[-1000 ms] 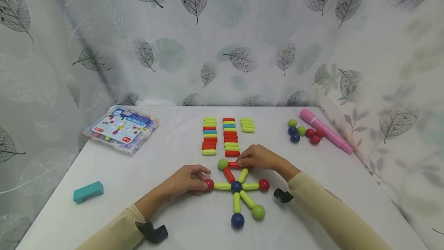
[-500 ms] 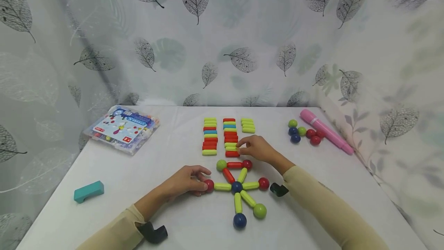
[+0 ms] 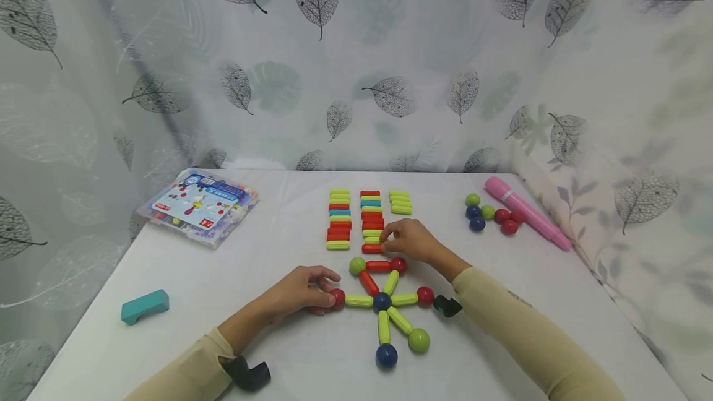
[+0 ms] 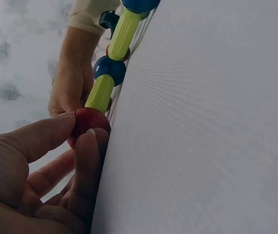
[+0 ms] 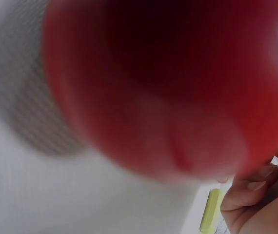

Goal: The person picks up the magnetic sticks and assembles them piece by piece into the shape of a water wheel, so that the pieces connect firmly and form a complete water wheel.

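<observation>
Blue end ball (image 3: 386, 356): nearest part of the build, at the tip of a lime rod (image 3: 384, 327) that points toward the person.
Green end ball (image 3: 419, 340): just beside it, to the right, on a slanting lime rod.
Teal block (image 3: 145, 307): well apart on the left of the white table (image 3: 312, 364).
Left hand (image 3: 295, 293): thumb and fingertips pinch the red ball (image 3: 337, 299) at the build's left end.
Blue hub ball (image 3: 382, 301): middle of the build, which lies on the table between the two arms; six rods radiate from it, five lime and one red.
Red end ball (image 3: 426, 296): tip of the rightward rod, near the right wrist.
Far side of the build: a red crosspiece (image 3: 379, 265) joins a green ball (image 3: 358, 265) to a red one (image 3: 398, 265).
Right hand (image 3: 413, 241): fingers bent, tips at the right end of the nearest red rod (image 3: 372, 249) in the middle column; whether they grip it, I cannot tell.
Spare rods (image 3: 338, 224): three columns, the right one short.
Loose balls (image 3: 487, 212): green, blue and red, beside a pink pen (image 3: 526, 212).
Clear box (image 3: 200, 206): far left, printed label on top.
Leaf-patterned curtain (image 3: 356, 48): behind everything.
</observation>
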Demonstrator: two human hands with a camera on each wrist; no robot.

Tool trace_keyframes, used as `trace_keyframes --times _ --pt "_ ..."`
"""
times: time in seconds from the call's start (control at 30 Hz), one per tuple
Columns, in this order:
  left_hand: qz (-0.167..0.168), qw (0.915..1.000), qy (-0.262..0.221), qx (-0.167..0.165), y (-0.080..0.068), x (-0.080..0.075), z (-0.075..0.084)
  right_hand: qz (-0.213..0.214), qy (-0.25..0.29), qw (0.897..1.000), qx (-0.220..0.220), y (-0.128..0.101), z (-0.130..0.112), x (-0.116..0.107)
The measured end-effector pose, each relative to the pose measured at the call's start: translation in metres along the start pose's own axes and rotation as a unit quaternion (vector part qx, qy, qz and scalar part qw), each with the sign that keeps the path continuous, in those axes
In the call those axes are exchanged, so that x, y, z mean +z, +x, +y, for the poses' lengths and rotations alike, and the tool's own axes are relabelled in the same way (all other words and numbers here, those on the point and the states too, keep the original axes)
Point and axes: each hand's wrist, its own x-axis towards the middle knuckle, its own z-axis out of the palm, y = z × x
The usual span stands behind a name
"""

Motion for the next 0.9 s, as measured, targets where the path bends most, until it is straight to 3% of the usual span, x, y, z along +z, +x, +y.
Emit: trace_keyframes --times 0.23,0.9 --pt "0.001 1.0 -0.001 0.004 -0.001 0.0 -0.001 -0.021 0.005 1.0 -0.004 0.001 -0.007 0.005" --pt "-0.001 0.9999 -0.012 0.006 0.001 0.0 -0.003 -0.016 -0.054 0.998 0.016 -0.003 -0.021 0.011"
